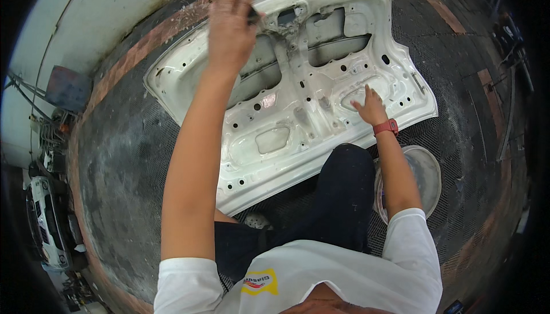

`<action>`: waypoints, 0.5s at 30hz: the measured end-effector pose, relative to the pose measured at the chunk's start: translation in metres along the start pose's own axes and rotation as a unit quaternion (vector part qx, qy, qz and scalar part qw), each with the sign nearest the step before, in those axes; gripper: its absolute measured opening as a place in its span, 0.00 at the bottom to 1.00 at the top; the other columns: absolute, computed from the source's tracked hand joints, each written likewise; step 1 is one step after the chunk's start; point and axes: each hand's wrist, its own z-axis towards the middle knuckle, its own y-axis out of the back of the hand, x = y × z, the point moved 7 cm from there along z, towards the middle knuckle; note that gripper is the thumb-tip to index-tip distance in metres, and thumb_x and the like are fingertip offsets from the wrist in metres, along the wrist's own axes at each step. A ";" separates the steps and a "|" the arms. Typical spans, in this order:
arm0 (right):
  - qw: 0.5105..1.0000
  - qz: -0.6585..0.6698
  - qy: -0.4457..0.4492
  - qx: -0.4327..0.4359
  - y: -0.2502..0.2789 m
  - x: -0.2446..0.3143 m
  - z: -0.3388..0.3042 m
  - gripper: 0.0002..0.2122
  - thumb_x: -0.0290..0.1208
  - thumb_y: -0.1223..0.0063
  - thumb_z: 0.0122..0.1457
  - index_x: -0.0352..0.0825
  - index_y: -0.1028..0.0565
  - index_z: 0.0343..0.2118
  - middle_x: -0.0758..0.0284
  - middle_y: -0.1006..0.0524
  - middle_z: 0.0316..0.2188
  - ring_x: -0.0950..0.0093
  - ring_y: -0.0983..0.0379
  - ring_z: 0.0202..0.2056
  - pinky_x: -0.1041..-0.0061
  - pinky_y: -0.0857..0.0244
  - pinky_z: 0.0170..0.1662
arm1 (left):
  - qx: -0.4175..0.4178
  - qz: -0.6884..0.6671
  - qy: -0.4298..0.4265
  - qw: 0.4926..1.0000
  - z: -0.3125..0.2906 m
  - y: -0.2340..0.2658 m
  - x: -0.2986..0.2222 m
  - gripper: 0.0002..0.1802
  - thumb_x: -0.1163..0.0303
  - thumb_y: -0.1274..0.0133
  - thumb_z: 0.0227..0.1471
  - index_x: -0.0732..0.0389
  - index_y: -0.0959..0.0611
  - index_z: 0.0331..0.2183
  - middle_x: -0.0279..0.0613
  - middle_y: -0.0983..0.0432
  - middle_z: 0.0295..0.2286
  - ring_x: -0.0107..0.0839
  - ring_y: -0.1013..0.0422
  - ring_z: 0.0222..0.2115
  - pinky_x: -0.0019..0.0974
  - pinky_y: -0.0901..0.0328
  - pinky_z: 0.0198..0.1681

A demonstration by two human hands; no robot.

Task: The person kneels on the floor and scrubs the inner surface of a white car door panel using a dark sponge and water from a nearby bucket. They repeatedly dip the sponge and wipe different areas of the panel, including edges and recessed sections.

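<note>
A white car trunk lid [240, 159] lies with its inner side up, full of cutouts, holes and dirty grey smears. My left hand [232, 30] reaches over its far left edge, blurred by motion. A small dark object [252, 15] shows between the thumb and fingers; its kind is unclear. My right hand [371, 108] is at the lid's right part, beside an oval recess, fingers apart and holding nothing. Whether it presses on the metal I cannot tell. A red watch [385, 126] is on that wrist.
A round pale bucket [432, 179] stands under my right forearm, near the lid's right edge. My bent knee [349, 162] touches or overhangs the near edge. Dark textured matting [132, 159] covers the floor. A wall [109, 27] runs along the left; a white car [48, 222] is at far left.
</note>
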 end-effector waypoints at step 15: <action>0.980 -0.139 -0.047 0.137 -0.030 -0.099 0.005 0.69 0.83 0.43 0.47 0.34 0.58 0.80 0.50 0.67 0.81 0.44 0.83 0.79 0.23 0.82 0.71 | 0.193 0.154 -0.049 0.968 -0.067 -0.031 0.035 0.47 0.57 0.45 0.67 0.59 0.48 0.77 0.47 0.53 0.76 0.46 0.57 0.77 0.54 0.61 0.79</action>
